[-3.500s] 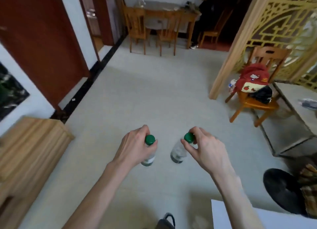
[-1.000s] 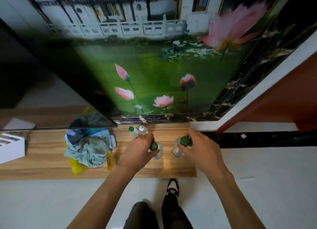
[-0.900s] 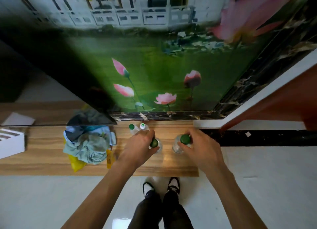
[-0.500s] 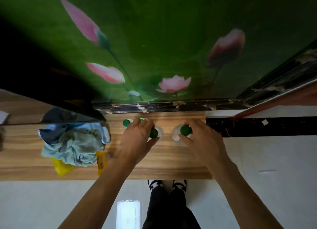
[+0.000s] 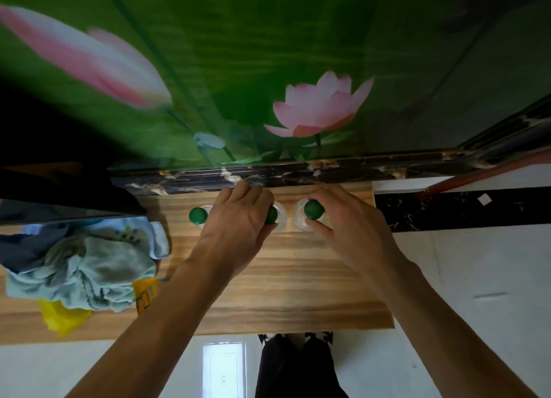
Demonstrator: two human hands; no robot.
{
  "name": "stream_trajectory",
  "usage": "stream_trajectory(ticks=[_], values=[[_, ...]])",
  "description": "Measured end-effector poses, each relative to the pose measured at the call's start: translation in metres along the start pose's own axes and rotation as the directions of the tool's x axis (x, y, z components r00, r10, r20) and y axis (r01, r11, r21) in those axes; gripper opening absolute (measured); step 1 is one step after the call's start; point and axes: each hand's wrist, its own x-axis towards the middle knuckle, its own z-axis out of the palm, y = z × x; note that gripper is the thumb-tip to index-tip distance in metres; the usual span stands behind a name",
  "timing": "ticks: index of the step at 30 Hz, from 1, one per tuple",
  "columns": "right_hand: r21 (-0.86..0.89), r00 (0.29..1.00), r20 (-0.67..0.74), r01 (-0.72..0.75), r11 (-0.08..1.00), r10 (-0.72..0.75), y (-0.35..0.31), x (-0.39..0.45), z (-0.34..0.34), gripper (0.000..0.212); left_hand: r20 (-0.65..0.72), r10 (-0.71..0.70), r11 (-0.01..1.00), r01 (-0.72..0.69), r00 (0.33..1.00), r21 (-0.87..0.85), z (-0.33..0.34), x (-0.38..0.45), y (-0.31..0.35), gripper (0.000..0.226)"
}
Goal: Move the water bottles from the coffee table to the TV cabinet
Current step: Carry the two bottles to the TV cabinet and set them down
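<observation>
Two clear water bottles with green caps stand upright at the back of the wooden TV cabinet [image 5: 298, 284], near its right end. My left hand [image 5: 238, 227] is closed over the left bottle [image 5: 275, 215], covering most of its cap. The right bottle [image 5: 311, 211] sits under my right hand [image 5: 348, 221], whose fingers wrap round its neck and leave the cap showing. Just left of my left hand stands another green-capped bottle [image 5: 198, 215], untouched. More may be hidden behind that hand.
A heap of pale blue and dark cloth [image 5: 80, 266] with yellow packets lies on the cabinet's left part. A dark TV edge [image 5: 59, 201] overhangs there. The lotus wall panel [image 5: 268, 84] and its black marble ledge [image 5: 298, 172] rise right behind the bottles. White floor lies in front.
I walked from the room's middle to the cabinet carrying both bottles. Over the last second my hands lowered them towards the cabinet's back and my head leaned in closer.
</observation>
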Motion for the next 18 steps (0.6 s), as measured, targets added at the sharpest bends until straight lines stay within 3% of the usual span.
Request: stream_trajectory(ticks=[18], values=[[0.106, 0.993, 0.118, -0.044, 0.993, 0.031, 0.000, 0.025, 0.033, 0.037, 0.155, -0.073, 0.997, 0.078, 0.985, -0.027, 0.041, 0.010, -0.010, 0.040]])
